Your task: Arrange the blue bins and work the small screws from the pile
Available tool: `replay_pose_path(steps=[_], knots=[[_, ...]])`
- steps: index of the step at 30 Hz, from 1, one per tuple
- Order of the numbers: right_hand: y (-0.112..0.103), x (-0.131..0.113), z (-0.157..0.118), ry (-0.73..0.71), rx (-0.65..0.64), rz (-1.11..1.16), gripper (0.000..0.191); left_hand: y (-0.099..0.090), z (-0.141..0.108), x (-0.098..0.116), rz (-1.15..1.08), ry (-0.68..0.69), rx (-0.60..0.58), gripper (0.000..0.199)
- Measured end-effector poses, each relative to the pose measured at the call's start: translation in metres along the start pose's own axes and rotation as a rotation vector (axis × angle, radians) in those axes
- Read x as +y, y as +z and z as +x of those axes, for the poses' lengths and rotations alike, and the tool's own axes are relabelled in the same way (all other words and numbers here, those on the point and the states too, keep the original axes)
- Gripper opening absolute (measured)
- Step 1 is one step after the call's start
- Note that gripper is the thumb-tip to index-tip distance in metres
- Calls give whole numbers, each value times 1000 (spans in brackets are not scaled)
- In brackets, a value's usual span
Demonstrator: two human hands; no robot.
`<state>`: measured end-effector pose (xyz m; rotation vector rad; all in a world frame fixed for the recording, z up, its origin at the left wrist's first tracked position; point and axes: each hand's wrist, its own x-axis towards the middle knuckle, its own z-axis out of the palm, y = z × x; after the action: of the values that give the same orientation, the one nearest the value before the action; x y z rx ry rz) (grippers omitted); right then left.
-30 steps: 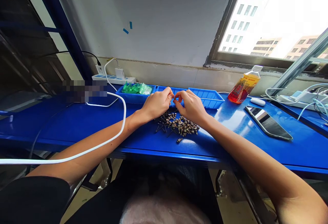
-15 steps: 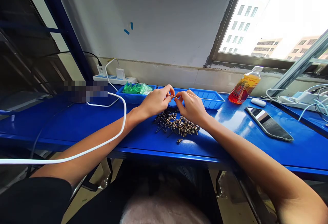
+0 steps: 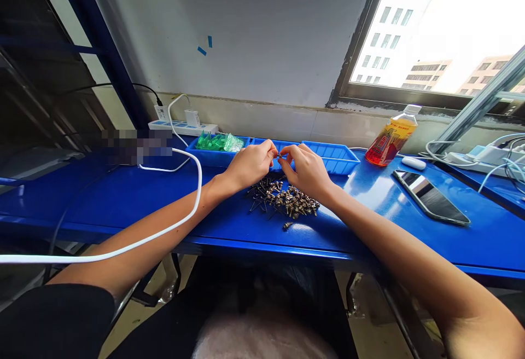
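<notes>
My left hand (image 3: pixel 255 161) and my right hand (image 3: pixel 305 166) meet above the blue table, their fingers pinched together. A small metal screw (image 3: pixel 279 156) shows between the fingertips, mostly covered by them. Right below the hands lies a pile of screws (image 3: pixel 291 201), with thin dark shanks to the left and shiny brass-coloured heads to the right. One loose piece (image 3: pixel 287 226) lies in front of the pile. Behind the hands, a blue bin (image 3: pixel 330 157) stands at the right, and another bin in the middle is partly hidden by the fingers.
Green plastic pieces (image 3: pixel 217 142) fill a blue bin at the left. A drink bottle (image 3: pixel 391 137) and a phone (image 3: pixel 430 197) are on the right. One white cable (image 3: pixel 200 184) loops across in front of my left forearm. Power strips (image 3: pixel 209 127) sit by the wall.
My left fingers have curled in closer and shifted slightly around the small screw. My right hand stays almost in place, and the pile looks the same.
</notes>
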<state>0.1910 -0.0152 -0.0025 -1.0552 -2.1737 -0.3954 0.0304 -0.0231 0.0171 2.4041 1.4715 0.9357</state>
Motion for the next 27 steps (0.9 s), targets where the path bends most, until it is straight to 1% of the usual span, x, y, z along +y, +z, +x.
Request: replay_pose_path(steps=[9, 21, 27], knots=[[0, 0, 0, -32, 1, 23, 13, 0, 0, -2, 13, 9, -19, 25], [-1, 0, -1, -56, -7, 26, 11, -1, 1, -2, 24, -8, 25, 29], [0, 0, -1, -50, -9, 17, 10, -1, 1, -1, 23, -14, -2, 27]])
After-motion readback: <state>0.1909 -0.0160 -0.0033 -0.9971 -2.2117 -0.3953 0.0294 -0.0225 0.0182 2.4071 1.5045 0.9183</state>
